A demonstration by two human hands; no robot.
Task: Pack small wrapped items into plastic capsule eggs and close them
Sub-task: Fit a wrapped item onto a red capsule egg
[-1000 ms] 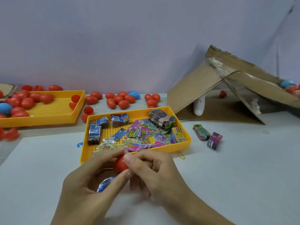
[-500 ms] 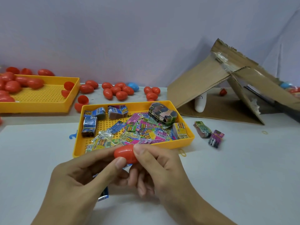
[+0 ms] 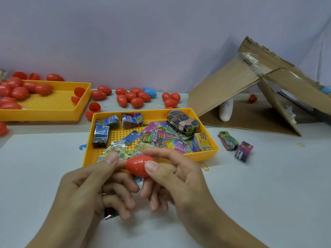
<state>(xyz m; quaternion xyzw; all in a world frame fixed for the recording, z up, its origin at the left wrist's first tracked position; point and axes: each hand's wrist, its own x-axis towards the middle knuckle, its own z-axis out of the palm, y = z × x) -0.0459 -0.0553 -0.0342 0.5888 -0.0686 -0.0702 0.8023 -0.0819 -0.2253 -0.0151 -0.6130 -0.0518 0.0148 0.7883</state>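
Note:
A closed red capsule egg (image 3: pixel 138 165) is held sideways above the white table, just in front of the near yellow tray (image 3: pixel 206 154). My right hand (image 3: pixel 179 185) pinches the egg's right end between thumb and forefinger. My left hand (image 3: pixel 86 190) touches the egg's left end with its forefinger, its thumb raised beside it. The lower fingers of that hand curl round a small wrapped packet (image 3: pixel 111 214), mostly hidden. The tray holds several loose wrapped packets (image 3: pixel 161 138) and banded bundles (image 3: pixel 182 124).
A second yellow tray (image 3: pixel 53 115) with red eggs stands at the back left. Loose red eggs (image 3: pixel 132 99) and a blue one (image 3: pixel 150 92) lie behind the near tray. Two bundles (image 3: pixel 227 140) (image 3: pixel 243 151) lie right of it. A collapsed cardboard box (image 3: pixel 223 90) fills the back right.
The egg has turned sideways and its halves now sit together. Both hands have risen slightly, and my left thumb has lifted off the egg. The camera view has shifted.

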